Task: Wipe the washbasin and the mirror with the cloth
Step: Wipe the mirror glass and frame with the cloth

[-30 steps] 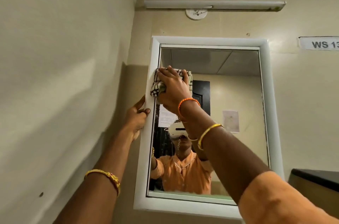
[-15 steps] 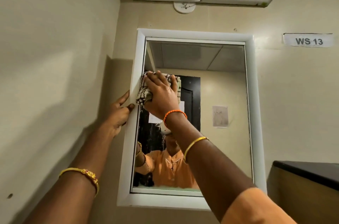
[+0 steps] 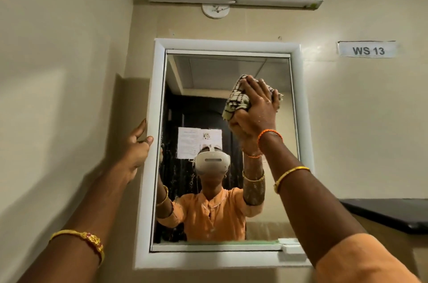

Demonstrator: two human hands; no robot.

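- My right hand (image 3: 256,109) has its grip closed around the bunched checked cloth (image 3: 238,99), fingers spread over the wad and pressing it flat against the glass.
- The cloth sits in the upper right part of the mirror (image 3: 208,97), close to the inner edge of the white frame (image 3: 148,167).
- My left hand (image 3: 136,146) rests on the frame's outer left edge, thumb on the front face, fingers loosely curled round the side; it carries nothing else.
- I see a tube light (image 3: 234,0) mounted above the mirror and a "WS 13" label (image 3: 367,49) on the wall to the right.
- A dark desk (image 3: 389,213) edge shows low on the right.
- The washbasin is out of view.
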